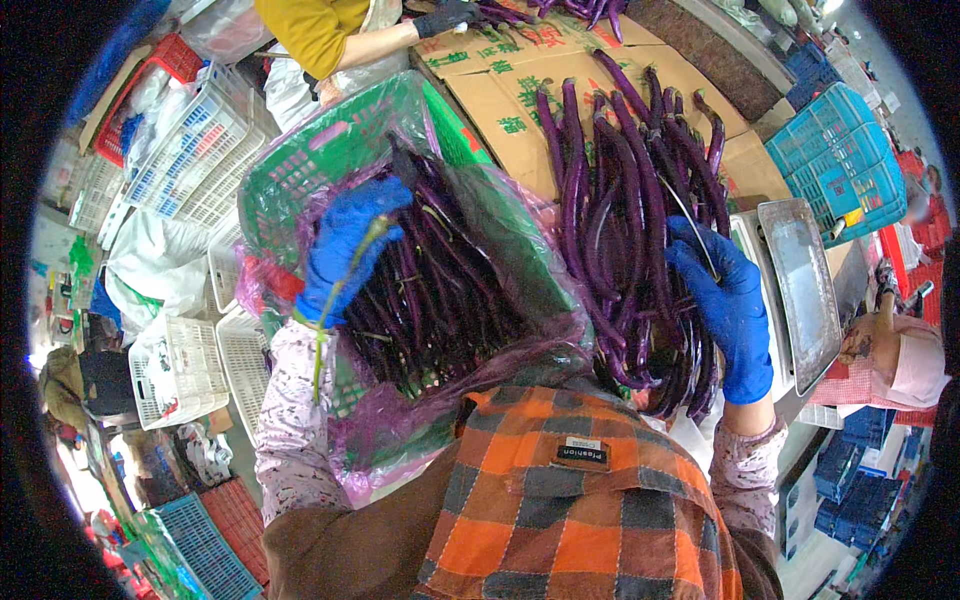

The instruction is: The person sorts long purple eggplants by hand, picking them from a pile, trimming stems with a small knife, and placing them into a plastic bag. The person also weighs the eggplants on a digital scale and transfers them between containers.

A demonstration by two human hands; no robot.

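Note:
My left hand [352,244], in a blue glove, reaches over the left side of a green plastic crate [296,154] lined with pinkish clear film. A thin green stem [322,337] lies along its palm and wrist; whether the fingers grip anything is unclear. Long dark eggplants [442,285] fill the crate. On the right, my blue-gloved right hand [720,300] has a slim metal blade or tool [686,206] between its fingers. It is at the right edge of a heap of long purple eggplants [630,172] lying on printed cardboard [502,135].
A scale with a metal tray [801,292] stands right of the heap. Beyond it is a turquoise crate [840,165]. White crates [180,367] stand at left. A co-worker's gloved hand [446,19] handles eggplants at the top; another person [892,360] is at right.

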